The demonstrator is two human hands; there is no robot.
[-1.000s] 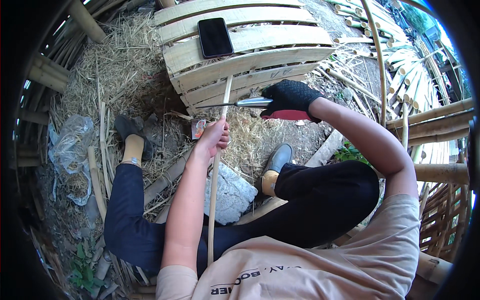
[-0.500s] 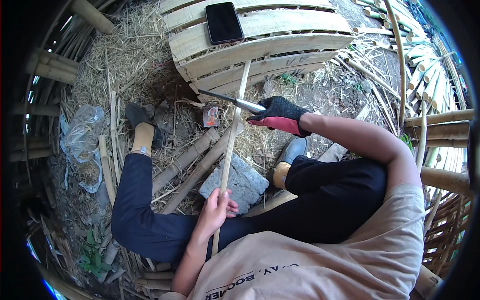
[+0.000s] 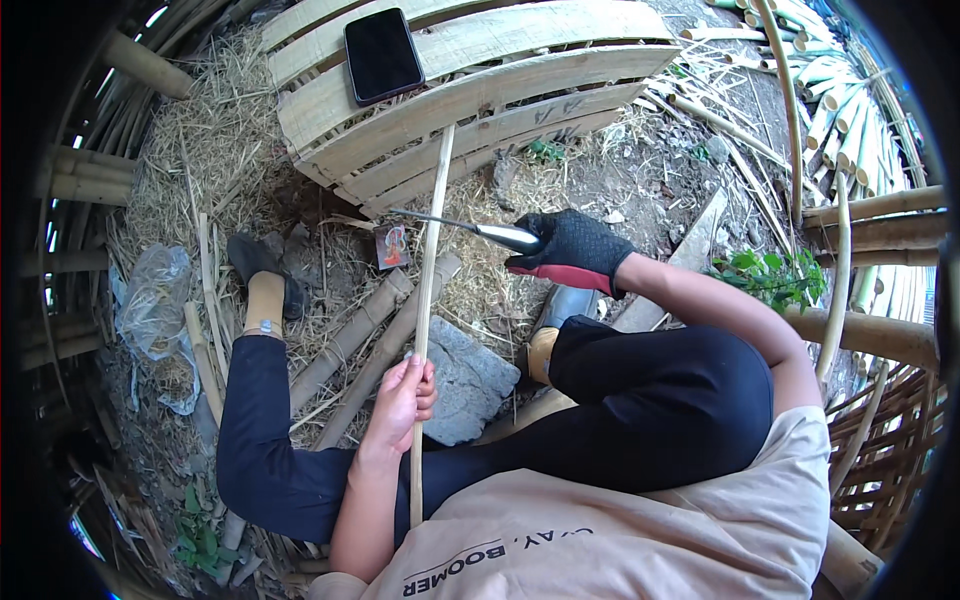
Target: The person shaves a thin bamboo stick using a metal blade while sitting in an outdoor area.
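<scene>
My bare left hand [image 3: 400, 402] is closed round the lower part of a long, pale bamboo strip [image 3: 429, 280]. The strip runs upward from my lap, and its far end overlaps the side of a wooden crate. In a black and red glove, my right hand [image 3: 572, 252] grips the handle of a knife [image 3: 507, 237]. Its thin dark blade points left and crosses the strip at mid-length; whether the edge touches the strip I cannot tell. Beneath the strip, near my left hand, lies a grey stone block [image 3: 463, 385].
A black phone [image 3: 384, 57] lies on the slatted crate [image 3: 540, 45]. Cut bamboo pieces [image 3: 352, 340] and a small printed packet [image 3: 391, 246] lie between my feet. Clear plastic [image 3: 155, 300] is at left, with stacked bamboo poles [image 3: 850, 110] at far right.
The view has shifted, so the crate and phone appear further left. My left fingers have closed more fully round the strip. The knife still crosses it, its blade now nearer level.
</scene>
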